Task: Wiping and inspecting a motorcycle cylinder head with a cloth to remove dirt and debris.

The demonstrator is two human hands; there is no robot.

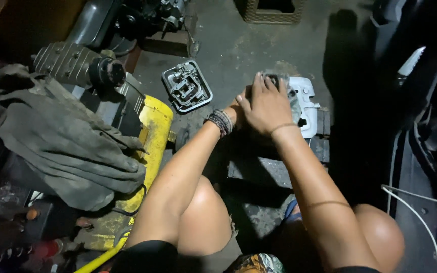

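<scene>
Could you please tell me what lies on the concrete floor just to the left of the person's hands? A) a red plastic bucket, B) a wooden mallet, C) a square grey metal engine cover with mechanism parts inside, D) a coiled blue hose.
C: a square grey metal engine cover lies on the concrete floor, left of the left hand and the right hand, which rest together on a white metal engine part.
</scene>
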